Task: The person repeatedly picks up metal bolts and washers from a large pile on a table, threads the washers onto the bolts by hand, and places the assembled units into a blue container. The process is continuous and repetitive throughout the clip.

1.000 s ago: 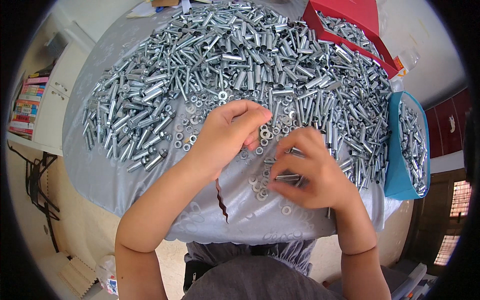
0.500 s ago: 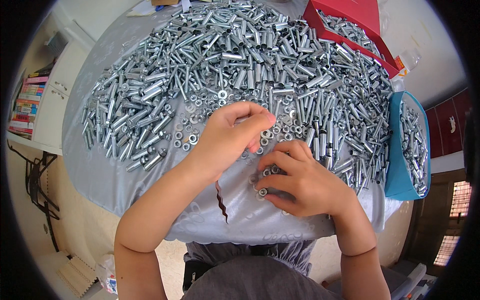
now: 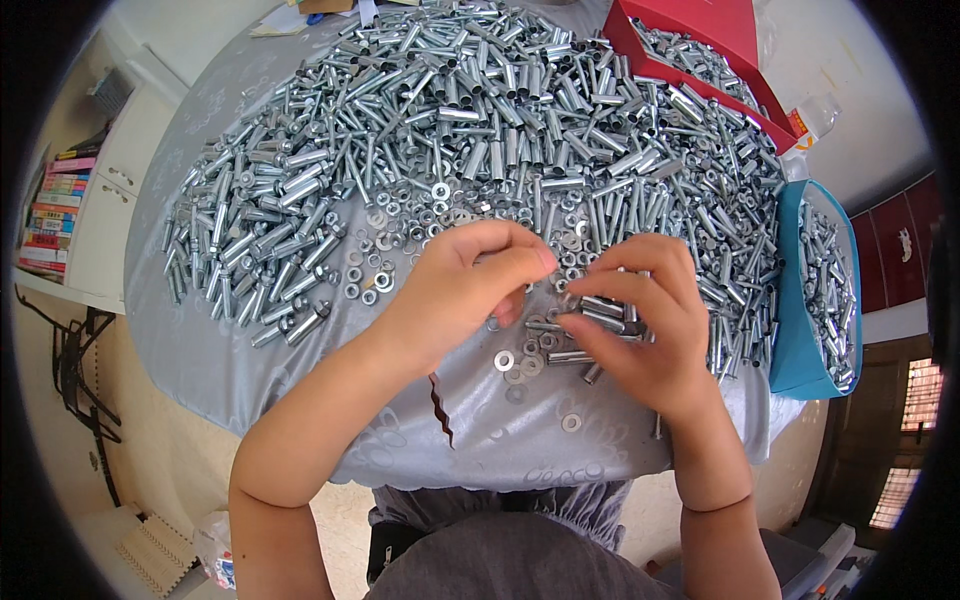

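Observation:
My left hand (image 3: 468, 285) is closed above the washers, thumb pressed against its curled fingers; what it holds, if anything, is hidden. Just right of it, my right hand (image 3: 650, 325) curves over a few metal sleeves (image 3: 570, 357), thumb and index finger apart. A small ring-shaped nut or washer (image 3: 562, 287) shows at its index fingertip; I cannot tell whether the finger touches it. Below the hands lie loose flat washers (image 3: 504, 361), with one washer (image 3: 571, 423) nearer the table edge. More nuts and washers (image 3: 384, 281) are scattered beyond my left wrist.
A large heap of metal sleeves and bolts (image 3: 470, 110) covers the far half of the cloth-covered table (image 3: 300, 385). At the right stand a red box (image 3: 690, 75) and a teal bin (image 3: 790, 300), both holding metal parts. A dark wavy strip (image 3: 441, 410) shows below my left wrist.
My right hand has moved up and away from me, its thumb and index finger spreading; washers and sleeves it covered now show. My left hand has barely shifted, still closed.

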The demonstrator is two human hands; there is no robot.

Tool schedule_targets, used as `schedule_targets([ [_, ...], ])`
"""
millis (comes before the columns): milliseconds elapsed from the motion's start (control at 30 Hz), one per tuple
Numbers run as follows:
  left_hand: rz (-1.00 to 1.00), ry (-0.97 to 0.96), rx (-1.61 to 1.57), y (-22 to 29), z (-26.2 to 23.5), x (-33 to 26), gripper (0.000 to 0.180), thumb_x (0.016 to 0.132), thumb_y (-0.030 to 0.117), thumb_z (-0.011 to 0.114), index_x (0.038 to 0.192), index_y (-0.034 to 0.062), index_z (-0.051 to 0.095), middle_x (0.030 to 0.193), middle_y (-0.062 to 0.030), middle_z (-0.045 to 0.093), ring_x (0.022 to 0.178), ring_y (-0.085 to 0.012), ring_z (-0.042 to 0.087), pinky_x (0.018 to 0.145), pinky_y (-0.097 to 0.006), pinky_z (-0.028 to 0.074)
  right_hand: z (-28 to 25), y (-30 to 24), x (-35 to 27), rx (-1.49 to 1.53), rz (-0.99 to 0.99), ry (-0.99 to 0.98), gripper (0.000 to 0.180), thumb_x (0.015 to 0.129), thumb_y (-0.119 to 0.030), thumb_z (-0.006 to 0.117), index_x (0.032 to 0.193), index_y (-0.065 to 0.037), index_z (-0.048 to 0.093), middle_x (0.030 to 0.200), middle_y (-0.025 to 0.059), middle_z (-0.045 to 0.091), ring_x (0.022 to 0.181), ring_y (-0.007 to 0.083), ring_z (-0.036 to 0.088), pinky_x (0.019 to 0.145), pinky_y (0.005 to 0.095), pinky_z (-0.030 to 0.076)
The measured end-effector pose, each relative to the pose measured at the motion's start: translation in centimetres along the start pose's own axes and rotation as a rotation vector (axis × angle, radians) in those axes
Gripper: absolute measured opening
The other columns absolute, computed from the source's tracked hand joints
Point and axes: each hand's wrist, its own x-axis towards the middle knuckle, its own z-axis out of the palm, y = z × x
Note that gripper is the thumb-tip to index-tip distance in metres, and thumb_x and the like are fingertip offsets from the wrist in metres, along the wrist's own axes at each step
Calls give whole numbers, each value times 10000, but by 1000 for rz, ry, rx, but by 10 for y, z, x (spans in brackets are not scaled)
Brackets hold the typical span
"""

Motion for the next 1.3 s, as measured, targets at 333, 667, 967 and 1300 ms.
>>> schedule_targets([
  [333,-124,-140,-215,-6,-1,-2,181,824,199,573,836,19,558,596,18,449,516,-68,419,500,-227,374,6,-1,-4,221,173,49,289,629,-46,758,887,-42,630,895,92,582,828,231,565,711,304,451],
  [667,-167,-59,-225,-5,0,0,152,889,210,516,872,59,512,605,40,397,500,-37,351,442,-207,291,9,-3,-6,273,220,-8,254,673,-50,737,872,-16,584,863,101,586,724,219,571,656,298,458],
  [967,313,6,197,-9,10,-7,147,909,187,509,890,42,488,704,28,444,593,-35,401,533,-196,340,7,-11,-6,370,283,-128,102,836,-85,563,848,14,543,722,108,534,629,222,530,570,303,427],
  [1300,460,-63,362,-5,9,-9,123,898,156,521,911,34,505,799,22,503,702,-27,452,644,-184,385,-5,-15,-2,655,424,-386,293,889,-214,478,701,8,507,579,85,502,482,156,463,499,287,379],
])
